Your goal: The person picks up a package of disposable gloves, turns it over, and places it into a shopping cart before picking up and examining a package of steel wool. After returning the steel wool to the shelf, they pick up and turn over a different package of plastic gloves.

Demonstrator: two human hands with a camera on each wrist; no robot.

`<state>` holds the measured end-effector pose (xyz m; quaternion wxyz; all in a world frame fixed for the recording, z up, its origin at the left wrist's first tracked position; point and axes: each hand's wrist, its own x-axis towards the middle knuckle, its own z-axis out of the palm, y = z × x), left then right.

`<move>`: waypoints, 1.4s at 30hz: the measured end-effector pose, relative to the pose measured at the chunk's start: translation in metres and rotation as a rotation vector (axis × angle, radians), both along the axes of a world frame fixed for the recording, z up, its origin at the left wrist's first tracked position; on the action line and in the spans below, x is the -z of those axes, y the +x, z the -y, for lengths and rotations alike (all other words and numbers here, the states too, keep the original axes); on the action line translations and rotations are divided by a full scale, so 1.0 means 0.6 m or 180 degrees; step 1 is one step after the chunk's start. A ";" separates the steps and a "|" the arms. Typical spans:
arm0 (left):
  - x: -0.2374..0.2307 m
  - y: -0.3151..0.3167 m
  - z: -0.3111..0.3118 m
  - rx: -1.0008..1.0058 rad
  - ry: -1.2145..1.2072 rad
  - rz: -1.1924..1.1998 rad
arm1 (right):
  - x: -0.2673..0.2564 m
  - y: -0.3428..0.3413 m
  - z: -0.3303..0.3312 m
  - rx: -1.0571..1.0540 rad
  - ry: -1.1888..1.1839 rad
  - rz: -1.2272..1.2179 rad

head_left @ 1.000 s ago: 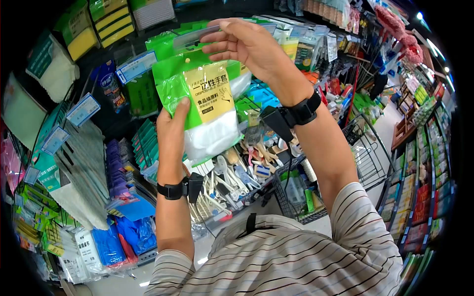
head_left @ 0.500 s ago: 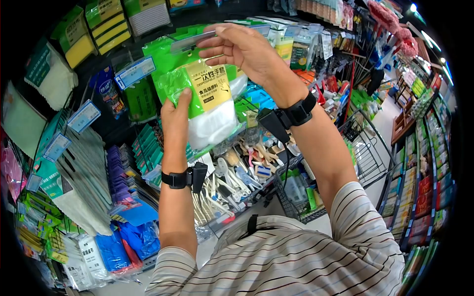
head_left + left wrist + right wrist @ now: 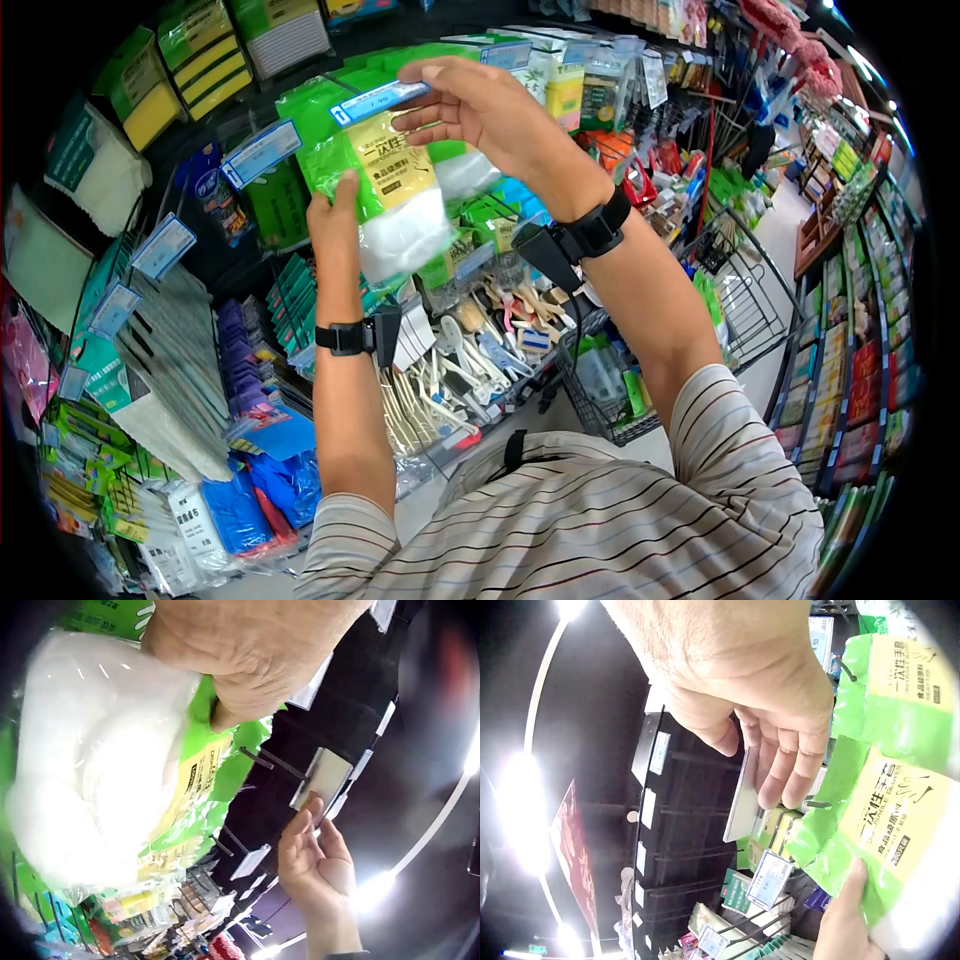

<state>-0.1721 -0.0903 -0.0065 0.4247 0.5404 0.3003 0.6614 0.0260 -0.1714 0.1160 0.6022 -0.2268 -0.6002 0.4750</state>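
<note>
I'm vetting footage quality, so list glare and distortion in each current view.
Head: fisheye bending bows the shelving at right, corners black; left wrist: glove pack glares white, ceiling light flares lower right; right wrist: ceiling light glares at left, pack's white part washed out.

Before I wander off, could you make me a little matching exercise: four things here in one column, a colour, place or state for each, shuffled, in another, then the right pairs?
Column one:
1. left hand
2. glove packet
3. right hand
4. shirt

Column two:
A. pale, with thin stripes
B. at a price tag
C. gripping a packet
D. green, yellow and white

Pairs: 1-C, 2-D, 3-B, 4-A
</note>
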 end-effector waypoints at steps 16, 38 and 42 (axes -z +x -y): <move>0.044 -0.035 -0.048 -0.0521 0.0021 -0.0886 | 0.267 0.172 0.131 0.0319 -0.0900 -0.0735; 0.361 0.318 0.367 0.1148 -0.1190 -0.2531 | 0.726 0.813 0.534 0.3580 -0.3425 0.0472; 0.357 0.376 0.407 0.1279 -0.1453 -0.2525 | 0.809 0.866 0.539 0.4352 -0.3300 0.2639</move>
